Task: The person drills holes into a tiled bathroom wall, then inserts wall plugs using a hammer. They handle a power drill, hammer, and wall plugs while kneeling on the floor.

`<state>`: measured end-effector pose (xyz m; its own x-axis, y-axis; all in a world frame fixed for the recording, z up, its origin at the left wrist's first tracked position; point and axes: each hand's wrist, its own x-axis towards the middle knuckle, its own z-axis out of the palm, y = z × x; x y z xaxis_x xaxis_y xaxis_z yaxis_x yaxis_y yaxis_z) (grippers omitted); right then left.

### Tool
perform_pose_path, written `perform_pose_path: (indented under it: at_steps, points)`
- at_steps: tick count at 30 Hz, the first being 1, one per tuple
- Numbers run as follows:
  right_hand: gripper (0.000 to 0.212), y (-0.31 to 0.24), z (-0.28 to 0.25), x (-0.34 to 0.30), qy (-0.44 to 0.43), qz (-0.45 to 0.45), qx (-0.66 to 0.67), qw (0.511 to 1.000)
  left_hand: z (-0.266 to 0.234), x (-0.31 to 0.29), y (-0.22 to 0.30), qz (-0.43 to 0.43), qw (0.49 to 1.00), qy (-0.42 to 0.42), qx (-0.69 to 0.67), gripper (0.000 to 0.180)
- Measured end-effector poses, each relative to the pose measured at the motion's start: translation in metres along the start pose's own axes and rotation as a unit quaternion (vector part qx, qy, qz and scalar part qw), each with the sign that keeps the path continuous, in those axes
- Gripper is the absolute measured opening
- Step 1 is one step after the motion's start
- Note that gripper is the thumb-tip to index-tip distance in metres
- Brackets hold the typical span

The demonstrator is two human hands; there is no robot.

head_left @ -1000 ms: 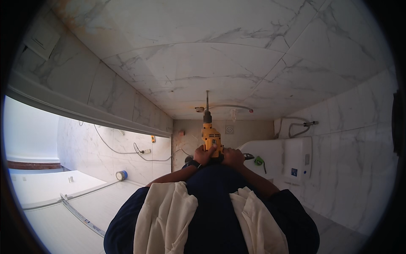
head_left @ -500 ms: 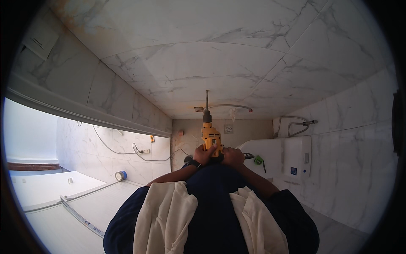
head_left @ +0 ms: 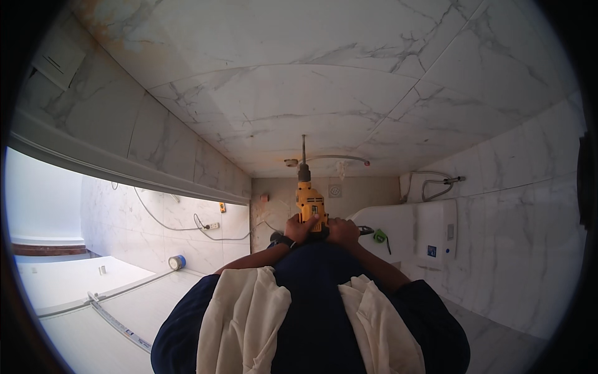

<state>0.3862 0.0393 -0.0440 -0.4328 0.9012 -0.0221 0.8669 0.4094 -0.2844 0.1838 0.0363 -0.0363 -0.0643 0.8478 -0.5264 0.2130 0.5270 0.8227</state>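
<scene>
A yellow-and-black power drill (head_left: 309,201) points away from my body, its long bit (head_left: 304,149) reaching the marble-patterned tile wall (head_left: 280,93). The tip meets the tile or its hole; how deep it sits I cannot tell. My left hand (head_left: 300,228) is closed round the rear left of the drill body, thumb laid over the top. On the right, my right hand (head_left: 342,231) is closed at the drill's back end, its grip partly hidden. A dark band circles my left wrist.
Low on the wall, a thin hose (head_left: 339,157) runs past a round pipe fitting (head_left: 291,163). Below lies a floor drain (head_left: 335,191). A white toilet (head_left: 398,218) carries a green tape measure (head_left: 380,235). Cables lead to a power strip (head_left: 212,226) left, near a tin (head_left: 177,262).
The view has shifted very slightly. Both hands stay on the drill, and its bit remains at the same spot on the wall.
</scene>
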Motion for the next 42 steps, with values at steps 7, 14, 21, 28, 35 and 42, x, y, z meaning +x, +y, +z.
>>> perform_pose_path:
  at_steps: [7,14,21,28,35,42]
  points:
    - [0.052,-0.001,-0.001,-0.001,-0.007,0.002,-0.004,1.0,0.001,0.003,-0.006,-0.002,1.0,0.001,-0.013,0.072]
    - [0.054,0.0,-0.001,0.0,-0.019,0.008,-0.01,1.0,0.001,0.001,-0.001,0.005,1.0,0.005,-0.01,0.072]
    - [0.053,0.004,-0.001,0.001,-0.019,-0.001,-0.009,1.0,0.003,0.002,-0.001,0.001,1.0,0.004,-0.019,0.072]
    - [0.051,0.004,0.001,0.0,-0.006,-0.007,-0.008,1.0,0.003,0.004,-0.002,-0.022,1.0,-0.008,-0.02,0.062]
    - [0.052,0.004,0.0,0.003,-0.015,0.004,-0.016,1.0,0.002,0.0,0.006,0.0,1.0,0.009,-0.005,0.07]
    - [0.052,0.0,-0.005,-0.004,-0.033,0.005,-0.007,0.999,0.002,-0.005,0.004,-0.01,1.0,-0.004,-0.004,0.065]
